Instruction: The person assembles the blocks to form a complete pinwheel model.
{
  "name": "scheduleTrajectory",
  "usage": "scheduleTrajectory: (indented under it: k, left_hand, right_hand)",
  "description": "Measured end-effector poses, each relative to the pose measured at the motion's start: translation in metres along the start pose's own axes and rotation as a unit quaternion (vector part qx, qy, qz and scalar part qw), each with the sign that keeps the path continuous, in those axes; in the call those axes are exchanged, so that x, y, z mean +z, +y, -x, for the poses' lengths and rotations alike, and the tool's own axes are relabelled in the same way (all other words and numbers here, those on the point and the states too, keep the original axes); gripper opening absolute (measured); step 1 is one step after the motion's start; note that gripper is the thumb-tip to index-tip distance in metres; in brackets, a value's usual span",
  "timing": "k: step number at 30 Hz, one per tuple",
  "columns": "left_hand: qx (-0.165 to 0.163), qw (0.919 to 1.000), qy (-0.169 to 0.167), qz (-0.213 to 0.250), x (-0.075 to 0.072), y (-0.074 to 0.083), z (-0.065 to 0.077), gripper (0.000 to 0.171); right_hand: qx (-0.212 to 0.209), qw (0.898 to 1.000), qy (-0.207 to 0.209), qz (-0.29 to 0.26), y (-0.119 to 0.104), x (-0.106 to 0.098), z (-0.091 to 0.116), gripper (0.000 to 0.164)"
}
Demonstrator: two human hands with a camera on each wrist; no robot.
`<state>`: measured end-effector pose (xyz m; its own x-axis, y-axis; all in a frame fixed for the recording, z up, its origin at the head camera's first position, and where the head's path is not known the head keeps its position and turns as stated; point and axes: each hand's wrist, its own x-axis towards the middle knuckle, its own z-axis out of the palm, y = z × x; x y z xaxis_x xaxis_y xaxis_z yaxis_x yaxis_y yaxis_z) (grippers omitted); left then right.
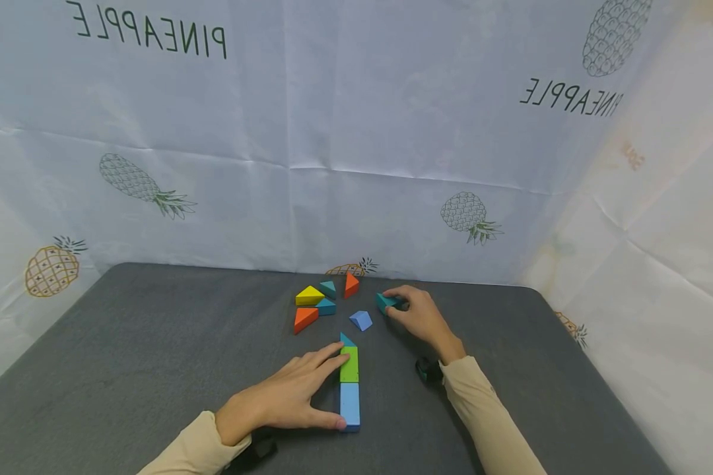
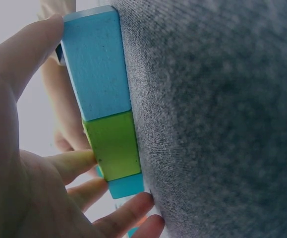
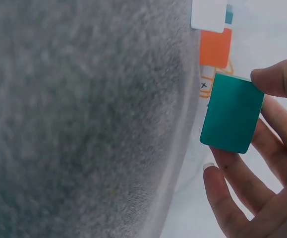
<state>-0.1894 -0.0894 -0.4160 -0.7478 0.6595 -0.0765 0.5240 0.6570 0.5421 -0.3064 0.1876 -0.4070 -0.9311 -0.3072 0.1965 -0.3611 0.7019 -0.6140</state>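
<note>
On the dark table, a light blue block [image 1: 349, 404], a green block [image 1: 349, 365] and a small blue triangular block [image 1: 347, 340] form a straight row. My left hand [image 1: 285, 392] lies along the row's left side. Its thumb touches the light blue block's near end, while fingertips touch the green block and reach the blue triangle. Farther off, my right hand [image 1: 420, 318] pinches a teal block [image 3: 232, 113] between thumb and fingers. Whether that block touches the table cannot be told. A periwinkle triangular block [image 1: 361, 320] lies left of the right hand.
Loose triangular blocks lie beyond the row: yellow [image 1: 310, 295], blue [image 1: 326, 307], teal [image 1: 328, 288], an orange one [image 1: 305, 319] nearer and another orange one [image 1: 351, 285] at the back. A white pineapple-print cloth [image 1: 356, 218] hangs behind the table's far edge.
</note>
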Motion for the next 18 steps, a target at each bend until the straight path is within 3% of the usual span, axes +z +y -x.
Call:
scheduleTrajectory:
  k: [18]
  left_hand:
    - [-0.002, 1.0, -0.004, 0.001, -0.001, 0.0, 0.0, 0.097]
  right_hand:
    - [-0.02, 1.0, 0.0, -0.004, -0.011, 0.003, 0.014, 0.029]
